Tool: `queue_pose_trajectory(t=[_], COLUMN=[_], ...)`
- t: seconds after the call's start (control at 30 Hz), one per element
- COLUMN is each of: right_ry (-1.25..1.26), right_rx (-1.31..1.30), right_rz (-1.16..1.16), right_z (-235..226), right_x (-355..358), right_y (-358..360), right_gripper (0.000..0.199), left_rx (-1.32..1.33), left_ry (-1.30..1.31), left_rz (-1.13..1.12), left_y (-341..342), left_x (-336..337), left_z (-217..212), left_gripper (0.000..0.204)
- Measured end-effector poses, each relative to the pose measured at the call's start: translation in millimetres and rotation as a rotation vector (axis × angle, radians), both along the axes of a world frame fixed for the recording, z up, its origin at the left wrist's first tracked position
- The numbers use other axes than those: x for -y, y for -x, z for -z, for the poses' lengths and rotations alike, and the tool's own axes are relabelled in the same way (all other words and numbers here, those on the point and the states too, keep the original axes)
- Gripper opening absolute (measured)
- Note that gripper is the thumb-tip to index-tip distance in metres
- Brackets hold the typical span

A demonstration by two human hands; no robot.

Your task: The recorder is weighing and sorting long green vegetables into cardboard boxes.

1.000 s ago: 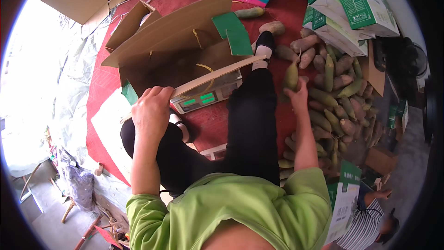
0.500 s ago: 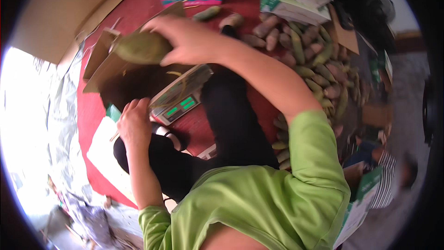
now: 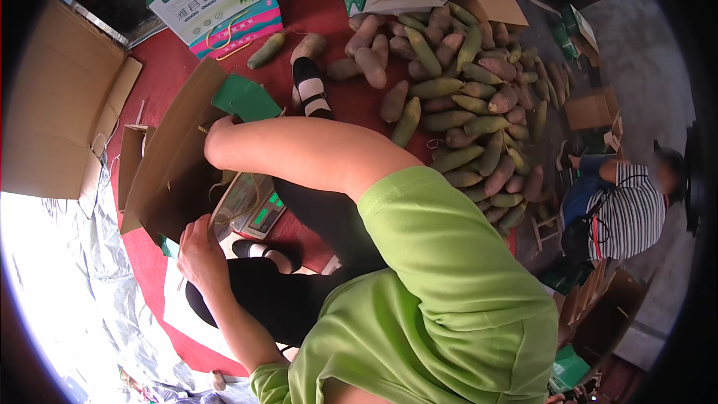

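Cardboard box (image 3: pixel 168 172) hides your right hand, grip unknown; left hand (image 3: pixel 196 243) pinches its flap, so it could tip off the scale (image 3: pixel 250 206).

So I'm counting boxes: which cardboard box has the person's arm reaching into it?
The open brown box on the scale; the others lie apart.

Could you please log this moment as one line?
left hand: on open cardboard box edge | right hand: hidden inside box | scale beneath

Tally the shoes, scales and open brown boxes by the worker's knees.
shoes: 2
scale: 1
box: 1
Total: 4
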State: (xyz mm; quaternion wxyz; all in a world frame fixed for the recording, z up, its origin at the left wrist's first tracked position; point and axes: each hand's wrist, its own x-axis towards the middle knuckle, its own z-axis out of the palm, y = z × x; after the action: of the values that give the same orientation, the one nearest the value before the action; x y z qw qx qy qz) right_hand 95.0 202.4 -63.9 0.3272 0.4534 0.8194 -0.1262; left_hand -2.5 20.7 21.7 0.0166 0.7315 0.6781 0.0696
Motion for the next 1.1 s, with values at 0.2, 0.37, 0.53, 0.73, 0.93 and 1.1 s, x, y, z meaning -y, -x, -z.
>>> queue_pose_trajectory(t=[0.2, 0.37, 0.53, 0.73, 0.93, 1.1], right_ry=[-0.242, -0.646, -0.578, -0.646, -0.494, -0.564], right_rx=[-0.896, -1.774, -1.664, -1.204, -0.498, -0.418], right_rz=[-0.01, 0.298, 0.894, 1.459, 1.863, 1.877], right_z=[-82, -106, 5, 205, 274, 302], right_x=[33, 71, 95, 191, 256, 260], right_y=[-46, -118, -218, -343, -401, -411], right_gripper=[0.022, 0.018, 0.015, 0.021, 0.046, 0.067], left_rx=[0.03, 0.048, 0.063, 0.15, 0.142, 0.129], left_ry=[-0.033, -0.06, -0.053, -0.089, -0.086, -0.092], left_rz=[0.031, 0.027, 0.035, 0.091, 0.095, 0.068], left_y=[8, 6, 8, 10, 16, 20], left_x=[-2, -4, 0, -7, -7, -7], left_z=[5, 7, 9, 19, 20, 24], left_gripper=[0.014, 0.012, 0.013, 0.013, 0.012, 0.012])
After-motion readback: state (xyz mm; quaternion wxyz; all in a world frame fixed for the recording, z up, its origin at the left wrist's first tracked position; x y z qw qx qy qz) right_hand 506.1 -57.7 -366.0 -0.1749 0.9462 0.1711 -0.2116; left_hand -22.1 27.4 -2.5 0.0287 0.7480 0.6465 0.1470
